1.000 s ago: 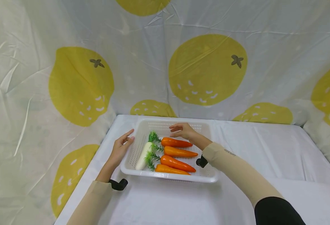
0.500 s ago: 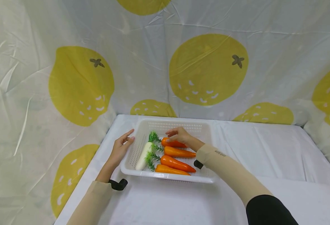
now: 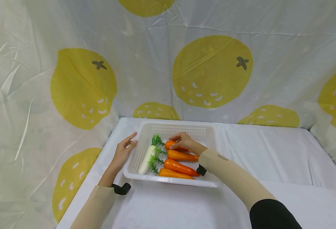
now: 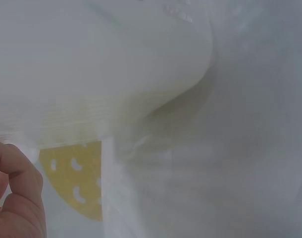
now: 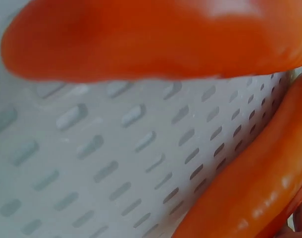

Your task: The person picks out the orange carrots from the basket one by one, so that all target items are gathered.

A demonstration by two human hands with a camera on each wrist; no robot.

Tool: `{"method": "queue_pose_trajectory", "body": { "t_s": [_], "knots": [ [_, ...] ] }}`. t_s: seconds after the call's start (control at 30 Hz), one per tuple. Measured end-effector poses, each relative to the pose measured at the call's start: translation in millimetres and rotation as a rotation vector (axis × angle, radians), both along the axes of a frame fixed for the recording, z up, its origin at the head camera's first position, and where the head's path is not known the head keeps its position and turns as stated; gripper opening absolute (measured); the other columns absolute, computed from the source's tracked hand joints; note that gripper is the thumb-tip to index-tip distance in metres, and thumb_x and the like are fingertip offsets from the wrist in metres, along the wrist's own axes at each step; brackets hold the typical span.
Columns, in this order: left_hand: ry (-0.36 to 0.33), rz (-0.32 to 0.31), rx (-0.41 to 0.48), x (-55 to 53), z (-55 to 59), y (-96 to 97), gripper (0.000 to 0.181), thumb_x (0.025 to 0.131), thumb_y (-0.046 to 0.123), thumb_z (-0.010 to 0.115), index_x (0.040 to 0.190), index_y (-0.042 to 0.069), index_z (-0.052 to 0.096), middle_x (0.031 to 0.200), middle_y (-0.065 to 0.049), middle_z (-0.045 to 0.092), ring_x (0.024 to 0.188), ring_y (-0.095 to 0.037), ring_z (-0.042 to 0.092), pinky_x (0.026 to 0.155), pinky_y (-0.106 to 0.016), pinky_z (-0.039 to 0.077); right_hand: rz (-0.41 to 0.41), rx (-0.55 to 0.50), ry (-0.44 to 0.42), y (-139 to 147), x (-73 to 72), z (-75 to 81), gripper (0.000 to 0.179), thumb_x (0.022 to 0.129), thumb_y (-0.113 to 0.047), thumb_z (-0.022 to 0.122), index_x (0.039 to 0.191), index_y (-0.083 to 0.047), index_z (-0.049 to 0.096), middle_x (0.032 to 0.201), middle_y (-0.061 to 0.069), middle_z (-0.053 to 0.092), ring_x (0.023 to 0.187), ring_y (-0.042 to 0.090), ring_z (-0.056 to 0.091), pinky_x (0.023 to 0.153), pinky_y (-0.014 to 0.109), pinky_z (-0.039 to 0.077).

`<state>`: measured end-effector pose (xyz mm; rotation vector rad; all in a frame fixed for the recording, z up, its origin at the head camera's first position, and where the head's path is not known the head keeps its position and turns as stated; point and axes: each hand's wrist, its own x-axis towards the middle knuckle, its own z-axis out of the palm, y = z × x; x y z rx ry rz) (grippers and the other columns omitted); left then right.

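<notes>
Far carrot [image 3: 168, 145]: in basket [image 3: 168, 180], right grip [image 3: 185, 142] pinching it, thumb against fingers | done: hold apparently taken; no lift visible | left: three other carrots [image 3: 180, 167], white radish [image 3: 147, 160] lie ungripped | left grip [image 3: 123, 153] loosely spread, holding nothing, beside basket

Left sleeve [image 3: 94, 206]: plain beige, smooth, long, ending in a straight-edged cuff at the wrist
Left wrist piece [image 3: 122, 189]: matte black, stubby, with a rounded end – it juts out beside the cuff
Left hand [image 3: 124, 152]: bare, fingers uncovered
Right sleeve [image 3: 235, 175]: the same beige, close-fitting along the forearm
Lettering [image 3: 223, 157]: small, dark, printed near the right cuff – too small to read
Upper sleeve [image 3: 272, 214]: solid black, loose, its curved hem overlapping the beige
Right wrist piece [image 3: 201, 170]: black, compact, partly hidden by the cuff
Right hand [image 3: 185, 142]: bare
</notes>
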<state>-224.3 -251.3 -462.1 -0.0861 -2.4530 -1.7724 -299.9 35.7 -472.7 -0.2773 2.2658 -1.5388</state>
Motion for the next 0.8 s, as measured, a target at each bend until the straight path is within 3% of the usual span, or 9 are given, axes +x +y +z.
{"method": "queue_pose_trajectory", "body": {
  "t_s": [0.4, 0.67, 0.8],
  "knots": [
    [0.007, 0.007, -0.011, 0.5, 1.5, 1.1, 0.048, 0.102, 0.022, 0.060, 0.147, 0.008, 0.051, 0.098, -0.018, 0.062, 0.080, -0.010, 0.056, 0.066, -0.020, 0.049, -0.028, 0.060, 0.010, -0.2, 2.1, 3.3, 0.040, 0.081, -0.005, 0.083, 0.120, -0.003, 0.073, 0.118, 0.014, 0.068, 0.100, 0.027, 0.062, 0.085, 0.033, 0.053],
    [-0.004, 0.006, -0.024, 1.7, 3.5, 2.5, 0.048, 0.103, 0.024, 0.059, 0.148, 0.008, 0.050, 0.101, -0.018, 0.061, 0.083, -0.010, 0.056, 0.069, -0.020, 0.048, -0.004, 0.043, 0.031, -0.5, 0.7, 11.5, 0.041, 0.082, -0.007, 0.082, 0.122, -0.005, 0.073, 0.120, 0.013, 0.066, 0.105, 0.028, 0.059, 0.084, 0.033, 0.053],
    [-0.023, -0.007, -0.015, 2.7, 5.9, 2.1, 0.049, 0.103, 0.022, 0.058, 0.149, 0.006, 0.047, 0.102, -0.018, 0.061, 0.083, -0.009, 0.055, 0.068, -0.020, 0.048, 0.011, 0.031, 0.056, -0.6, -0.3, 16.7, 0.041, 0.082, -0.007, 0.083, 0.122, -0.005, 0.072, 0.120, 0.013, 0.067, 0.100, 0.026, 0.062, 0.081, 0.031, 0.053]
  ]
}}
